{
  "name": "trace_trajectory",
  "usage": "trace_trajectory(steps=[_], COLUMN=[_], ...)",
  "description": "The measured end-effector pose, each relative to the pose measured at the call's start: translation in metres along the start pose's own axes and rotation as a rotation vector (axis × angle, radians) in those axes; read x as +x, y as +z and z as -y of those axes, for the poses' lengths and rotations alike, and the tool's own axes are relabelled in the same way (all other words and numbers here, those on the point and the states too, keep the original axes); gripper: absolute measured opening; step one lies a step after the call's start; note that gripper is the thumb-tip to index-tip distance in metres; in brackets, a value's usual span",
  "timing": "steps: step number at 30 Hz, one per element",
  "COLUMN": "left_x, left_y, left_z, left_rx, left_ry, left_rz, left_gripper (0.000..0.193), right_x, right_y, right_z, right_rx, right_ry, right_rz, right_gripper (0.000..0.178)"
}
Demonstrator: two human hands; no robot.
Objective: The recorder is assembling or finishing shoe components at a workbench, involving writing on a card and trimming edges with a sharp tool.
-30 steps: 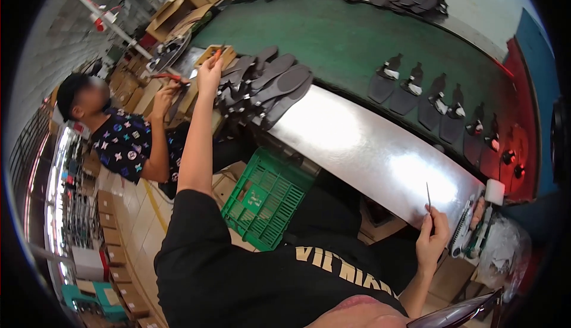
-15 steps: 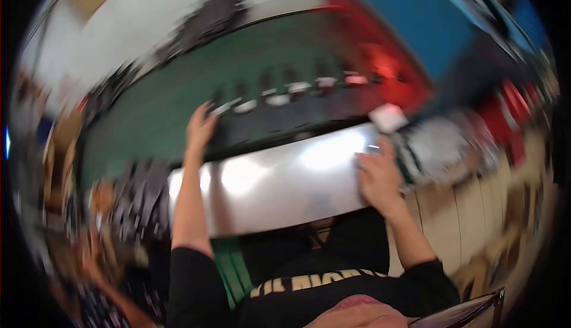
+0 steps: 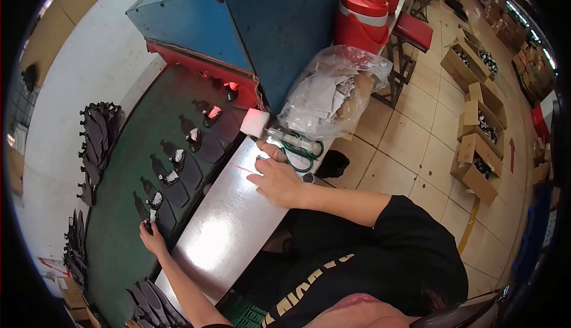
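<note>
Stacked dark pieces point(image 3: 98, 143) lie along the far edge of the green belt point(image 3: 122, 176); at its near edge the left hand point(image 3: 153, 239) has thumb and fingers closed on the nearest strapped sole point(image 3: 163, 218), at the end of a row of similar soles point(image 3: 176, 192). Over the metal worktop point(image 3: 223, 221), near its red-lit end, the right hand point(image 3: 278, 182) pinches a thin rod point(image 3: 241, 167), fingers curled. At that end's corner stand a white block point(image 3: 254, 123) and a filled plastic bag point(image 3: 333, 93).
</note>
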State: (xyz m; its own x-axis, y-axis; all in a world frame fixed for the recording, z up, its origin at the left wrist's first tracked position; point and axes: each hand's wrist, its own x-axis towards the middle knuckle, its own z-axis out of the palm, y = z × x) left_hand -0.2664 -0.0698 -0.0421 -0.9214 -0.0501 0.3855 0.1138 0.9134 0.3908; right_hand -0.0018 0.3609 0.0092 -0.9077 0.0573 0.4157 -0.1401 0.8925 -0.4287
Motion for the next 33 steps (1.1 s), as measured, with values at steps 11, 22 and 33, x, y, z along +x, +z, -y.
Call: trace_trajectory(steps=[11, 22, 33], left_x=[-0.087, -0.312, -0.307], left_y=[-0.142, -0.193, -0.174], left_z=[-0.091, -0.221, -0.220], left_rx=[-1.248, -1.606, -1.756], left_ry=[-0.180, -0.442, -0.555], left_rz=[-0.246, 0.461, 0.569], left_gripper=[0.029, 0.025, 0.029], right_x=[-0.033, -0.050, -0.054], right_y=[-0.056, -0.059, -0.071], right_z=[0.055, 0.125, 0.088], right_rx=[0.793, 1.920, 1.812], right_ry=[-0.027, 0.209, 0.351], right_rz=[-0.079, 0.549, 0.300], right_gripper=[0.013, 0.050, 0.026])
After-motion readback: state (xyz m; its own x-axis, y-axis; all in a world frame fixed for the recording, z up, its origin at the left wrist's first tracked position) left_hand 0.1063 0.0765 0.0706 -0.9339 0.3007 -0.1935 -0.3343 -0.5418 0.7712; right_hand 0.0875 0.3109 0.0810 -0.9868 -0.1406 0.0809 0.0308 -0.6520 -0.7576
